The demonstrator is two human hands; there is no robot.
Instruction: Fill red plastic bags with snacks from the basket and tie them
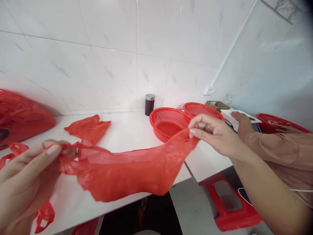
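A thin red plastic bag hangs stretched between my two hands above the white counter. My left hand pinches its handle end at the lower left, with red handle loops trailing below the palm. My right hand pinches the bag's other end at the right, just in front of a red mesh basket.
Another crumpled red bag lies on the counter, and a full red bag sits at far left. A dark jar stands by the tiled wall. A second red basket, a scale and another person's sleeve are at right. A red stool stands on the floor.
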